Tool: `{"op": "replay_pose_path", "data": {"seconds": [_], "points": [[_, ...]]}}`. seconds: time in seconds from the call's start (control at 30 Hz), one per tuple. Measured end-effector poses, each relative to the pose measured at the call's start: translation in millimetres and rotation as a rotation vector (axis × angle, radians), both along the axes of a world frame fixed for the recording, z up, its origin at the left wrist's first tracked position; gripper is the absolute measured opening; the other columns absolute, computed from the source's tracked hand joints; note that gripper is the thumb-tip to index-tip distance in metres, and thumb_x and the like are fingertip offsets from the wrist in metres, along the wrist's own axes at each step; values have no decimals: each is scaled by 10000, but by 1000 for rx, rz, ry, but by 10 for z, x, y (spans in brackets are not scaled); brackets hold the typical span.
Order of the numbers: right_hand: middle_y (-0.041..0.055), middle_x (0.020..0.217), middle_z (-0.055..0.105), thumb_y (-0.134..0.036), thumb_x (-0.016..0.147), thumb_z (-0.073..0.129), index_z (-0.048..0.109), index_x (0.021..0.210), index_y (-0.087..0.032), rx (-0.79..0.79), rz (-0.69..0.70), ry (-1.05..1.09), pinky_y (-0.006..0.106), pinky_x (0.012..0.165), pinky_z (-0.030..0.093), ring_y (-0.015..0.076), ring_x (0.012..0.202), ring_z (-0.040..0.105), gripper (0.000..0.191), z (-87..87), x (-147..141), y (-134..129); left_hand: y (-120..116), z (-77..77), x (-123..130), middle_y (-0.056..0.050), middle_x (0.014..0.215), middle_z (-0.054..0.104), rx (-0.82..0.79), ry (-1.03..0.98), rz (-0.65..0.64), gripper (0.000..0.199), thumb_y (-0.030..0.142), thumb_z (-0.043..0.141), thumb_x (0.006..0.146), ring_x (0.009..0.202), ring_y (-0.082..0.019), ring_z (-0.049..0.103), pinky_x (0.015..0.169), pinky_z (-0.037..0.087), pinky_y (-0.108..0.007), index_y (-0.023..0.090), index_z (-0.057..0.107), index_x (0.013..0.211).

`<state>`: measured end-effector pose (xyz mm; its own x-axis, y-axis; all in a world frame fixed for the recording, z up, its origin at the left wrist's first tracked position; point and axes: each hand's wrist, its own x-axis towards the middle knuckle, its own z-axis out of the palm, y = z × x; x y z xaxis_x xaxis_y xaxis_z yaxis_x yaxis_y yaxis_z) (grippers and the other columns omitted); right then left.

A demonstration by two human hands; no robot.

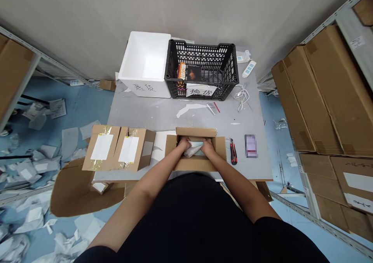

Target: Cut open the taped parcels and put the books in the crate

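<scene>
Both of my hands reach down into an open cardboard box (196,163) on the grey table (163,117). My left hand (184,143) and my right hand (207,146) grip a package (194,148) from either side, just inside the box. It shows white wrapping and a pale teal part, and my hands hide much of it. The box's flaps stand open. To its left is a taped cardboard box (116,148) with white labels. A red and black utility knife (233,152) lies to the right.
A black plastic crate (201,49) holding books and a white foam box (144,60) stand at the table's far end. White cables (241,97) lie nearby. Flattened cartons (320,92) fill shelves on the right. Paper scraps litter the blue floor (75,95) on the left.
</scene>
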<state>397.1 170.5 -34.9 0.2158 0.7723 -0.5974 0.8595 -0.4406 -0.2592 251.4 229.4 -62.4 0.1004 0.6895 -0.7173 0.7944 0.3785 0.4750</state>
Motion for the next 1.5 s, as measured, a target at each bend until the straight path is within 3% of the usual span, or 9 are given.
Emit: {"op": "replay_pose_path", "data": {"seconds": [0.2,0.33,0.53,0.63,0.83,1.03,1.17,1.33,1.5], "points": [[241,1234,571,-127,784,631,608,1178,-84,-6,179,-57,367,921,418,338,1159,530,397,232,49,8,-115,170,13,-38,898,653,87,28,-158,277,62,708,617,847,-182,612,771,453,-248,181,649,860],[135,1029,695,-188,742,722,612,1135,-159,-15,277,-3,325,847,448,282,1000,624,409,399,163,-9,-184,372,-9,-79,1057,618,184,-7,-194,278,96,689,680,926,-200,604,851,436,-277,180,645,941],[119,1148,650,-160,855,556,570,1106,-175,120,323,74,282,837,433,228,1034,605,252,725,299,-148,-187,747,-179,-99,1106,599,291,-117,-179,380,161,636,769,989,-203,593,906,434,-294,174,606,1148],[108,1159,633,-85,846,451,536,1128,-181,266,219,149,278,802,441,209,995,607,309,916,354,-293,-262,961,-269,-90,1097,620,329,-314,-91,502,236,656,780,966,-197,603,891,462,-311,174,540,1265],[83,1104,648,-167,801,464,544,1120,-207,584,-63,377,332,829,468,239,991,601,331,1295,350,-593,-587,1479,-360,-109,1195,606,380,-726,280,498,446,529,888,1045,-199,598,875,487,-305,194,488,1316],[89,1113,646,-221,803,484,535,1115,-215,847,-207,413,399,890,483,258,1028,598,317,1527,189,-872,-889,1883,-375,-30,865,636,441,-769,504,351,519,563,845,763,-145,602,717,499,-258,205,589,1000],[98,1165,620,-166,812,477,513,1126,-230,1109,-197,423,442,953,480,248,1115,584,322,1561,89,-1045,-1060,2090,-373,-1,736,618,345,-828,435,303,469,638,797,645,-128,566,608,463,-235,191,629,916],[96,1211,589,-90,820,493,503,1163,-253,1320,-112,441,491,974,498,245,1177,575,380,1587,-4,-1203,-1202,2237,-355,-24,969,670,321,-994,555,302,463,587,845,891,-167,624,743,491,-251,216,617,1017],[63,1216,591,-21,806,491,497,1192,-298,1428,39,395,598,1013,459,266,1232,545,475,1651,-20,-1270,-1222,2251,-366,-79,1084,683,34,-1172,553,429,495,544,857,1036,-235,625,846,507,-328,199,605,1160]]}}
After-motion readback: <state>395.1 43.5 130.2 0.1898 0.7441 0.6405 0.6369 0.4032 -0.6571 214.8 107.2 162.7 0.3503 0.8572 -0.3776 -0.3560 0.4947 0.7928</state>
